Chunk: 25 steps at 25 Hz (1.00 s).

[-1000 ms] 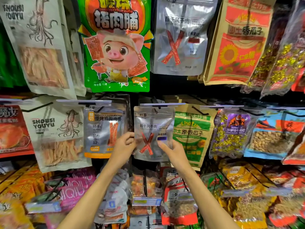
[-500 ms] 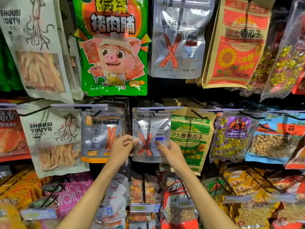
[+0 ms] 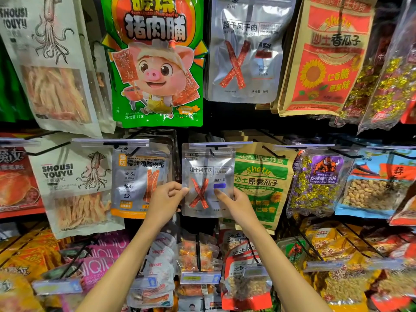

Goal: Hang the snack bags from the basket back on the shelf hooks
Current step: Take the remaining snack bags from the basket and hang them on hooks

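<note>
You are facing a dark shelf wall (image 3: 225, 129) crowded with rows of hanging snack bags. In the middle row, the small silver foil bag with crossed red meat strips (image 3: 206, 172) hangs between a silver-and-orange chicken-strip pouch (image 3: 139, 176) and a green-and-tan paper sunflower-seed bag (image 3: 263, 183). Your left hand (image 3: 165, 199) pinches its left edge with curled fingers. Your right hand (image 3: 234, 203) pinches the lower right side, thumb on the front and fingers behind. The bag's top sits right under the black wire hook with its clear plastic label strip (image 3: 219, 145). It looks threaded on, though the hole itself is hidden. This bag seems nearly done: let go and check that it hangs. The basket is out of view, so you cannot tell how many bags are left.
</note>
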Each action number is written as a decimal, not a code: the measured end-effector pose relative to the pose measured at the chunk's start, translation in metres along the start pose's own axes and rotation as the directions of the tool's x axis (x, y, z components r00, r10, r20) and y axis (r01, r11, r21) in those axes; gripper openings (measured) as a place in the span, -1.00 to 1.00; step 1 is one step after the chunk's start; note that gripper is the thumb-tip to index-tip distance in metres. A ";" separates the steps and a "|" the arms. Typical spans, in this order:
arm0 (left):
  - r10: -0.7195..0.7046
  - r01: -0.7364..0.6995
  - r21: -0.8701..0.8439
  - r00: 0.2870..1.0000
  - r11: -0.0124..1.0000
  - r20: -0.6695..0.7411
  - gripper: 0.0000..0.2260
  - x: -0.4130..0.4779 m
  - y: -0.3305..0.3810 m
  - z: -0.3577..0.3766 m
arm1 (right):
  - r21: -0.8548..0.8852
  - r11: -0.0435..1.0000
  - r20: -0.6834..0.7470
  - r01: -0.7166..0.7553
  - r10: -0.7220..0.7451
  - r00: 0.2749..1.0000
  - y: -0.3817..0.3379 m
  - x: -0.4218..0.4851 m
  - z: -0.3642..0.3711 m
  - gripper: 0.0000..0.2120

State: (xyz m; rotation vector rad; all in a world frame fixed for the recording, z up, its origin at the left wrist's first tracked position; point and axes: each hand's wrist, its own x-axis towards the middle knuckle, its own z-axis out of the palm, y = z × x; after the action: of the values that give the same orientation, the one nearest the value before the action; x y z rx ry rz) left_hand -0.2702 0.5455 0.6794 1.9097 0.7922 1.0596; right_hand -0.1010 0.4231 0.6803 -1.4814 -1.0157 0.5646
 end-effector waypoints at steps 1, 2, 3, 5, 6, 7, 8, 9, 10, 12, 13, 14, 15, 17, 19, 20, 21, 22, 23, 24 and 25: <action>0.002 -0.002 0.028 1.000 1.000 -0.001 -0.85 0.000 0.001 0.000 | -0.009 1.000 -0.008 0.008 -0.008 1.000 0.003 0.000 -0.001 -0.62; 0.006 -0.006 0.054 1.000 0.998 -0.001 -0.86 0.000 0.001 -0.001 | -0.020 1.000 -0.014 0.013 -0.014 1.000 0.004 -0.001 -0.003 -0.65; 0.011 -0.011 0.079 1.000 0.997 -0.001 -0.88 0.000 0.002 -0.002 | -0.041 0.999 -0.017 0.018 -0.018 1.000 0.006 -0.001 -0.004 -0.69; 0.017 -0.016 0.122 1.000 0.992 -0.005 -0.93 -0.001 0.002 -0.005 | -0.125 0.992 -0.014 0.033 -0.035 0.999 0.008 -0.002 -0.007 -0.66; 0.019 -0.018 0.134 1.000 0.991 -0.005 -0.95 -0.002 0.003 -0.005 | -0.170 0.985 -0.011 0.036 -0.039 0.999 0.008 -0.001 -0.009 -0.62; 0.018 -0.018 0.137 1.000 0.990 0.002 -0.97 -0.003 0.006 -0.005 | -0.203 0.979 -0.010 0.032 -0.035 0.999 0.008 0.000 -0.011 -0.59; 0.014 -0.015 0.142 1.000 0.990 0.007 -0.97 -0.004 0.008 -0.005 | -0.227 0.973 -0.015 0.032 -0.036 0.999 0.007 0.001 -0.013 -0.59; 0.006 -0.008 0.153 1.000 0.988 0.007 -0.95 -0.004 0.009 -0.004 | -0.240 0.970 -0.017 0.041 -0.046 0.999 0.005 0.001 -0.013 -0.61; -0.010 0.009 0.167 1.000 0.986 0.004 -0.90 -0.002 0.009 -0.002 | -0.249 0.967 -0.019 0.043 -0.050 0.999 0.003 0.002 -0.012 -0.64; -0.053 0.054 0.152 0.999 0.987 -0.011 -0.82 0.004 0.008 0.002 | -0.251 0.967 -0.027 0.035 -0.043 0.999 -0.002 0.007 -0.011 -0.65; -0.067 0.070 0.148 0.997 0.987 -0.026 -0.81 0.008 0.007 0.004 | -0.245 0.969 -0.030 0.032 -0.041 0.999 -0.004 0.010 -0.010 -0.65; -0.074 0.081 0.161 0.996 0.984 -0.046 -0.80 0.011 0.008 0.006 | -0.237 0.971 -0.034 0.041 -0.050 0.998 -0.006 0.012 -0.008 -0.64; -0.074 0.083 0.174 0.995 0.981 -0.059 -0.80 0.014 0.010 0.008 | -0.232 0.972 -0.039 0.042 -0.052 0.998 -0.008 0.015 -0.007 -0.62; -0.077 0.089 0.173 0.994 0.981 -0.080 -0.84 0.017 0.013 0.011 | -0.222 0.975 -0.052 0.012 -0.024 0.998 -0.008 0.024 -0.004 -0.59; -0.075 0.095 0.195 0.992 0.976 -0.106 -0.82 0.021 0.014 0.013 | -0.217 0.976 -0.071 -0.008 -0.008 0.997 -0.006 0.031 -0.001 -0.58; -0.079 0.101 0.205 0.990 0.974 -0.115 -0.83 0.024 0.015 0.014 | -0.213 0.977 -0.074 -0.012 -0.004 0.997 -0.005 0.035 0.000 -0.58; -0.085 0.110 0.207 0.989 0.972 -0.123 -0.84 0.027 0.015 0.014 | -0.206 0.978 -0.076 -0.019 0.003 0.997 -0.002 0.039 0.002 -0.59; -0.091 0.117 0.207 0.987 0.971 -0.132 -0.85 0.031 0.015 0.014 | -0.208 0.978 -0.083 -0.023 0.006 0.997 -0.001 0.042 0.004 -0.61; -0.099 0.126 0.205 0.985 0.971 -0.140 -0.86 0.034 0.014 0.015 | -0.211 0.977 -0.087 -0.027 0.009 0.996 0.000 0.046 0.004 -0.61; -0.108 0.137 0.207 0.983 0.969 -0.146 -0.87 0.037 0.014 0.015 | -0.214 0.976 -0.091 -0.027 0.007 0.996 0.002 0.049 0.005 -0.61; -0.112 0.144 0.221 0.982 0.965 -0.149 -0.87 0.038 0.014 0.016 | -0.218 0.976 -0.098 -0.025 0.003 0.995 0.003 0.053 0.005 -0.60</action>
State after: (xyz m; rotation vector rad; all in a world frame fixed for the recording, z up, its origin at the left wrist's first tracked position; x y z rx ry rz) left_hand -0.2369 0.5640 0.7012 1.9615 1.1450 1.0629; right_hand -0.0776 0.4701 0.6872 -1.6945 -1.0164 0.3951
